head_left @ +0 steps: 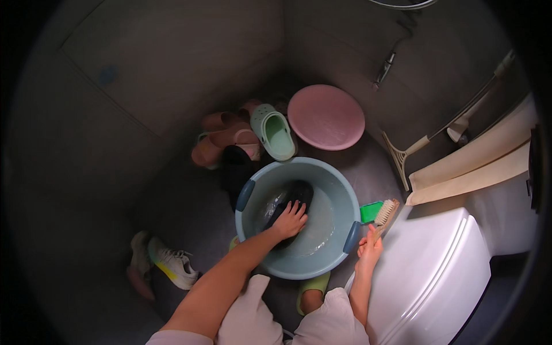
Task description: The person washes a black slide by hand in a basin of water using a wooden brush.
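A light blue basin (341,188) with darker blue grips stands on the floor in front of me, with some water in the bottom. Inside it lies a black shoe (300,192), tilted, its lower part covered by my hand. My left hand (290,221) holds the shoe from above, the fingers bent over its side. Just beyond the basin's right rim, my right hand (370,248) is closed around the handle of a scrub brush (386,213). The brush has pale bristles, held upward and clear of the basin. A small green box (371,211) is behind the brush.
Beyond the basin are a mint clog (277,135), pink slippers (221,141), a dark shoe (236,172) and a pink basin (326,117). Sneakers (172,265) lie at left. A white toilet (422,264) borders my right arm. A squeegee (402,156) leans by the wall.
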`<action>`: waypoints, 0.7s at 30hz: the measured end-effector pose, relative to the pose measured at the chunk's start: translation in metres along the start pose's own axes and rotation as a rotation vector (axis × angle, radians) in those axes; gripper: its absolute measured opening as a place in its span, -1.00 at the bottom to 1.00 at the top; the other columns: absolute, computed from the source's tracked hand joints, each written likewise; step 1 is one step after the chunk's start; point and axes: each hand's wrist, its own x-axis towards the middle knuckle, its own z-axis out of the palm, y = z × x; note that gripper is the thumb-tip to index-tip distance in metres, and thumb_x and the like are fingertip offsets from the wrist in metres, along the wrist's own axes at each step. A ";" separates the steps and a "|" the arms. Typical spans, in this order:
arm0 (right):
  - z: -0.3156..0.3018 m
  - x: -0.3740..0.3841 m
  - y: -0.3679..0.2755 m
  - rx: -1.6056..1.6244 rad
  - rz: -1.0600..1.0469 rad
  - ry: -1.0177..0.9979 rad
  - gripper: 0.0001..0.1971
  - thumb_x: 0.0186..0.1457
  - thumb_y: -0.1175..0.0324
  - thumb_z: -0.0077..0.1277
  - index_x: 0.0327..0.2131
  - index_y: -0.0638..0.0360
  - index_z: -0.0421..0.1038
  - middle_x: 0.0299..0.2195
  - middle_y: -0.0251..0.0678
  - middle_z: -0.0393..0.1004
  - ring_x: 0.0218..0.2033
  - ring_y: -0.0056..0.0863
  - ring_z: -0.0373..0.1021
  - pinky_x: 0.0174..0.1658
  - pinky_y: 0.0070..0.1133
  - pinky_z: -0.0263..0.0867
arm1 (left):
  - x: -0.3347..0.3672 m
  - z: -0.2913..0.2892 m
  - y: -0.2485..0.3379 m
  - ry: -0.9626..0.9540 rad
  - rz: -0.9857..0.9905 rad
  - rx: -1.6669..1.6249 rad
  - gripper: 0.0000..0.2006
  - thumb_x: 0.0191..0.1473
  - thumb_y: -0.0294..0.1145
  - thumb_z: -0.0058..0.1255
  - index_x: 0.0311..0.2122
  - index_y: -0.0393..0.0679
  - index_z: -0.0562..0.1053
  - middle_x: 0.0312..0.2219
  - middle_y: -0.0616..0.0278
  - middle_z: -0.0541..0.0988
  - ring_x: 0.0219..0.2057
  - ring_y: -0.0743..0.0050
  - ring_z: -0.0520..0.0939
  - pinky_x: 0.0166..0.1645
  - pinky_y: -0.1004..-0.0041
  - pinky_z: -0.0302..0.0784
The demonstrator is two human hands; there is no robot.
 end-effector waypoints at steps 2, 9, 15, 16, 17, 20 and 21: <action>-0.015 0.005 -0.010 -0.050 -0.028 0.023 -0.70 0.26 0.32 -0.09 0.02 0.17 0.36 -0.64 -0.47 0.28 -0.76 -0.83 -0.02 -0.73 -0.77 -0.17 | 0.013 0.011 0.011 0.048 0.037 -0.228 -0.64 0.11 -0.02 -0.06 -0.15 -0.08 0.37 0.11 -0.01 0.31 0.14 -0.14 0.28 0.18 -0.08 0.15; 0.010 0.003 -0.011 -0.076 -0.131 -0.117 -0.68 0.25 0.22 -0.05 0.01 0.14 0.38 -0.65 -0.53 0.22 -0.77 -0.87 -0.05 -0.74 -0.78 -0.19 | 0.035 -0.023 0.029 -0.136 -0.309 -0.303 -0.81 -0.04 -0.38 -0.08 -0.36 -0.09 0.57 -0.44 0.23 0.61 -0.28 0.26 0.61 0.00 0.23 0.32; 0.030 -0.024 0.003 -0.060 -0.109 -0.184 -0.65 0.27 0.26 -0.10 0.06 0.19 0.33 -0.65 -0.54 0.21 -0.79 -0.86 -0.09 -0.76 -0.77 -0.20 | 0.016 -0.092 0.033 0.300 -0.267 -0.191 -0.93 -0.05 -0.34 -0.02 -0.47 -0.06 0.44 -0.47 0.22 0.59 -0.36 0.34 0.57 -0.18 0.32 0.32; 0.032 -0.027 0.003 -0.081 -0.115 -0.204 -0.64 0.28 0.27 -0.11 0.08 0.20 0.31 -0.64 -0.54 0.21 -0.79 -0.86 -0.09 -0.76 -0.77 -0.19 | 0.014 -0.096 0.034 0.247 -0.273 -0.200 -0.91 -0.04 -0.34 -0.03 -0.41 -0.07 0.45 -0.44 0.23 0.58 -0.32 0.35 0.55 -0.12 0.34 0.29; 0.036 -0.031 0.003 -0.085 -0.107 -0.205 -0.64 0.28 0.27 -0.11 0.08 0.20 0.31 -0.64 -0.54 0.21 -0.79 -0.86 -0.09 -0.76 -0.77 -0.19 | 0.008 -0.097 0.032 0.216 -0.265 -0.186 -0.90 -0.03 -0.34 -0.03 -0.40 -0.08 0.46 -0.44 0.24 0.59 -0.30 0.36 0.54 -0.10 0.34 0.28; 0.046 -0.037 0.000 -0.090 -0.100 -0.221 -0.64 0.28 0.28 -0.12 0.08 0.21 0.30 -0.63 -0.54 0.20 -0.79 -0.86 -0.08 -0.76 -0.77 -0.19 | -0.003 -0.084 0.030 0.236 -0.264 -0.106 -0.88 -0.06 -0.34 -0.03 -0.42 -0.11 0.49 -0.51 0.29 0.54 -0.29 0.38 0.52 -0.08 0.35 0.26; 0.045 -0.036 0.000 -0.088 -0.098 -0.223 -0.64 0.28 0.28 -0.12 0.08 0.21 0.30 -0.63 -0.54 0.20 -0.79 -0.86 -0.08 -0.76 -0.77 -0.20 | -0.006 -0.081 0.030 0.135 -0.276 -0.109 -0.85 -0.03 -0.32 -0.05 -0.40 -0.12 0.50 -0.46 0.27 0.55 -0.24 0.35 0.52 0.10 0.21 0.22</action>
